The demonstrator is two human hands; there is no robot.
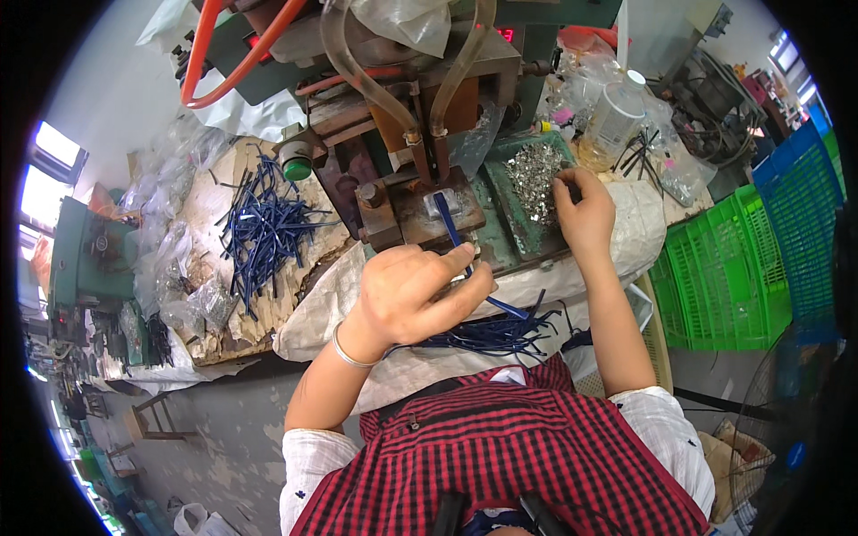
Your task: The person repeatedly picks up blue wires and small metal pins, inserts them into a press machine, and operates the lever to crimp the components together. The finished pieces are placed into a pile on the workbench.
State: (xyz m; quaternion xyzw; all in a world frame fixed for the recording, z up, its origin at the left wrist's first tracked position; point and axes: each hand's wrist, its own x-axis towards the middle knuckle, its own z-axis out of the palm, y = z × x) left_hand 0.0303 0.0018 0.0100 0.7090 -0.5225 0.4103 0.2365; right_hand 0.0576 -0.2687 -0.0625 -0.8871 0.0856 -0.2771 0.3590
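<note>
My left hand (407, 293) pinches a narrow blue strip (448, 220) between thumb and fingers. The far end of that strip lies on the small metal block (442, 204) of a press (420, 107), under its two upright prongs. On the right, my right hand (586, 213) is at the edge of a heap of small silvery metal pieces (533, 177) in a green metal tray (503, 207). Its thumb and forefinger are curled together; whatever lies between them is too small to make out. More blue strips (492, 336) lie on the cloth by my apron.
A tangle of blue strips (268, 228) covers the worn board to the left, near a green push button (297, 168). Beyond my right hand stands a see-through plastic bottle (615, 116) among plastic bags. Green crates (728, 268) stand at the right; orange hoses (201, 54) hang far left.
</note>
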